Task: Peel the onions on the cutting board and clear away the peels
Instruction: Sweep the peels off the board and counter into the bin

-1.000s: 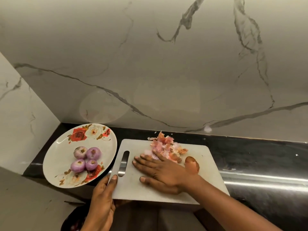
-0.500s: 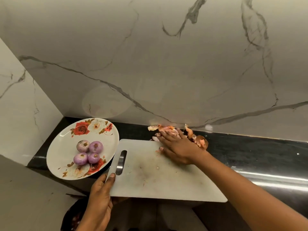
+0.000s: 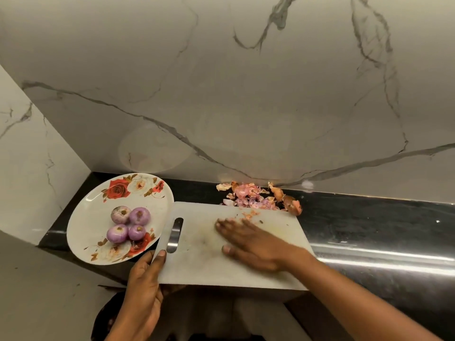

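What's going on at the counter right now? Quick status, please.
Hands: left hand grips cutting board corner; right hand flat on it. Main peel pile on counter behind board; few scraps on board. Four peeled onions on plate. Nothing blocking.

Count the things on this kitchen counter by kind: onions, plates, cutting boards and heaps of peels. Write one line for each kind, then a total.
Onions: 4, all peeled, on the plate
Plate: 1
Cutting board: 1
Heap of peels: 1, on the counter behind the board
Total: 7
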{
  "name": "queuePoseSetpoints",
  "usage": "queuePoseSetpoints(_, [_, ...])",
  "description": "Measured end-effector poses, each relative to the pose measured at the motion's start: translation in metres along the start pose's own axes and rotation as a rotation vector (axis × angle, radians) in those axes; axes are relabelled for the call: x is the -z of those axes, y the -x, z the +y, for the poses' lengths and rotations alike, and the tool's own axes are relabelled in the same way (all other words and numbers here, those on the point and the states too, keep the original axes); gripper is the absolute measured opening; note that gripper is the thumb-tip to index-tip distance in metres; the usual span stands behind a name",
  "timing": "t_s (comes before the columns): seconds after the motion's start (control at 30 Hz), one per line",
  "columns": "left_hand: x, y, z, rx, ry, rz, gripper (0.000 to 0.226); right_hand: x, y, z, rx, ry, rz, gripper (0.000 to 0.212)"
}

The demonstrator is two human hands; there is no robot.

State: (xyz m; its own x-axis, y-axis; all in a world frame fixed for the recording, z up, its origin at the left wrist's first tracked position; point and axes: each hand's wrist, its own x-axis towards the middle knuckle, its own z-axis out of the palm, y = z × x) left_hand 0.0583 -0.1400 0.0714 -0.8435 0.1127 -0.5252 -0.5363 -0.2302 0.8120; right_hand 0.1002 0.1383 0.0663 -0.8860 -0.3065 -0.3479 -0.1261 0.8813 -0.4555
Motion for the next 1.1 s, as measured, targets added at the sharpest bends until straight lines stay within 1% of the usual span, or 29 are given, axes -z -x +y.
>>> queuePoseSetpoints(0.1, [0.004,0.004,0.003,0.015,-0.001,-0.006,0.023,0.012,-0.009,0.046,-0.169,0.008,0.004,0.071])
queuePoseSetpoints(0.2, [0.008,0.007,0.004,0.016,-0.007,-0.015,0.02,0.026,-0.009,0.054,-0.24,0.043,0.042,0.07])
queuePoseSetpoints(0.23, [0.008,0.008,0.004,0.013,-0.005,-0.015,0.02,0.029,-0.007,0.047,-0.224,0.05,0.066,0.069])
queuePoseSetpoints(0.3, [0.008,0.008,0.004,0.009,0.004,-0.009,0.022,0.029,0.002,0.018,-0.114,0.036,0.092,0.067])
queuePoseSetpoints(0.43, [0.004,0.005,0.005,-0.015,0.011,0.002,0.031,0.003,0.025,-0.051,0.194,-0.008,-0.021,0.061])
queuePoseSetpoints(0.5, [0.004,0.005,0.007,-0.028,0.009,0.006,0.032,-0.005,0.023,-0.057,0.239,0.02,-0.039,0.06])
queuePoseSetpoints(0.57, [0.007,0.006,0.009,-0.029,0.015,0.002,0.032,-0.003,0.012,-0.034,0.182,0.02,0.0,0.06])
queuePoseSetpoints(0.67, [0.014,0.008,0.011,-0.005,0.006,0.021,0.031,0.003,-0.003,0.023,-0.062,-0.047,0.059,0.062])
queuePoseSetpoints(0.73, [0.018,0.01,0.01,0.011,-0.006,0.034,0.026,0.009,-0.004,0.054,-0.195,-0.047,0.081,0.066])
queuePoseSetpoints(0.8, [0.021,0.011,0.01,0.019,-0.003,0.04,0.02,0.018,0.002,0.065,-0.244,-0.023,0.093,0.066])
queuePoseSetpoints(0.87, [0.024,0.011,0.01,0.018,0.005,0.055,0.02,0.026,0.014,0.056,-0.212,-0.007,0.121,0.065])
queuePoseSetpoints(0.93, [0.023,0.009,0.01,0.013,0.025,0.059,0.028,0.029,0.032,0.032,-0.117,-0.003,0.133,0.063])
queuePoseSetpoints(1.03, [0.021,0.008,0.013,-0.006,0.045,0.052,0.03,0.02,0.064,-0.013,0.044,-0.033,0.038,0.058])
queuePoseSetpoints(1.1, [0.02,0.008,0.017,-0.012,0.058,0.049,0.03,0.013,0.077,-0.026,0.119,-0.021,-0.042,0.057])
